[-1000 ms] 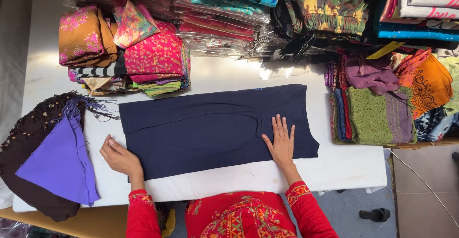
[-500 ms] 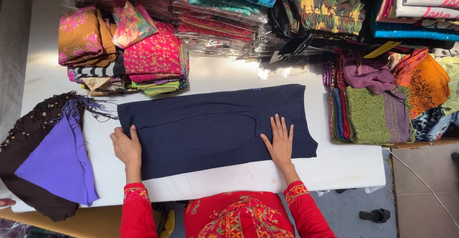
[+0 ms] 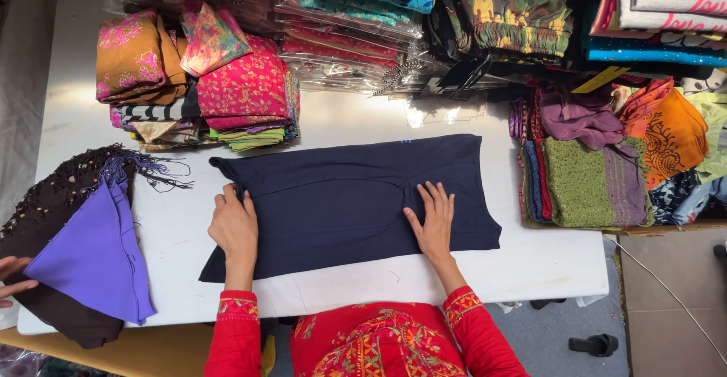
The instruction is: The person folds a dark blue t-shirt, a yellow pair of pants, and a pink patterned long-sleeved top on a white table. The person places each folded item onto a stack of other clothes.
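A dark navy garment [image 3: 341, 195] lies spread flat on the white table [image 3: 545, 263]. My left hand [image 3: 233, 225] rests on its left end, fingers together at the edge of the cloth, which is bunched slightly there. My right hand [image 3: 433, 218] lies palm down on the middle right of the garment with fingers spread. Both arms wear red embroidered sleeves.
A purple and dark brown fringed cloth [image 3: 76, 248] lies at the table's left, with another person's fingers [image 3: 11, 278] at its edge. Folded patterned fabrics [image 3: 197, 82] are stacked at the back left, packaged garments [image 3: 348, 29] behind, more folded cloth [image 3: 598, 165] on the right.
My left hand moved from the bare table up onto the garment's left end. My right hand stayed pressed on the cloth. The view shifted slightly.
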